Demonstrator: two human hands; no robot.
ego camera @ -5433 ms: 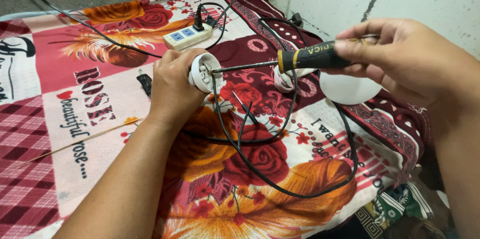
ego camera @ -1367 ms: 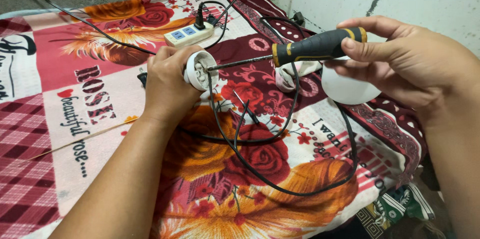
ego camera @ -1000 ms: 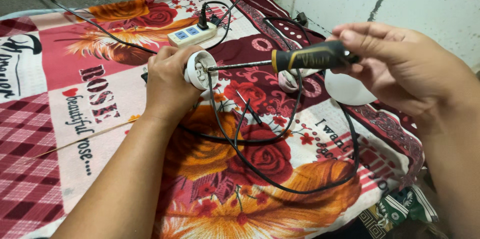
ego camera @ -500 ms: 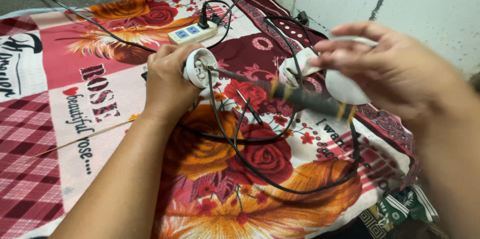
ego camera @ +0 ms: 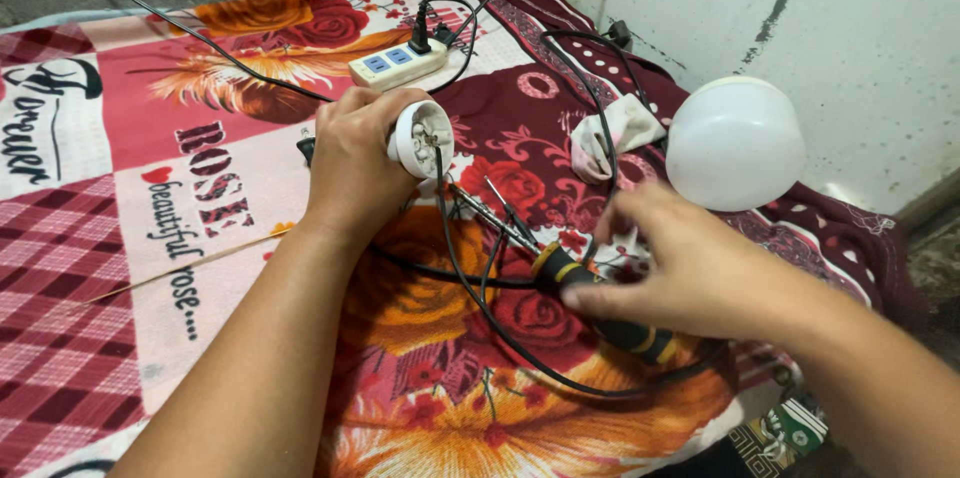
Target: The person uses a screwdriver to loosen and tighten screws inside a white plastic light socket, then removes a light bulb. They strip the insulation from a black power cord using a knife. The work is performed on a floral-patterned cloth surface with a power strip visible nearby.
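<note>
My left hand (ego camera: 352,163) grips a white round lamp holder (ego camera: 421,139), its open face turned right with black wires (ego camera: 470,268) running out of it. My right hand (ego camera: 690,268) rests low on the blanket, fingers over the black and yellow handle of a screwdriver (ego camera: 590,293). The screwdriver's metal shaft points up left toward the lamp holder, its tip a short way off it. A second thin metal tool (ego camera: 505,206) lies beside the shaft. A white dome lamp bulb (ego camera: 735,143) lies just beyond my right hand.
A flowered red and orange blanket (ego camera: 150,138) covers the surface. A white power strip (ego camera: 397,64) with a black plug sits at the back. A white crumpled cloth (ego camera: 615,133) lies near the bulb. A white wall (ego camera: 800,28) stands at right.
My right hand has dropped from lamp-holder height down to the blanket, bringing the screwdriver away from the holder and laying it low. My left hand kept its hold on the lamp holder.
</note>
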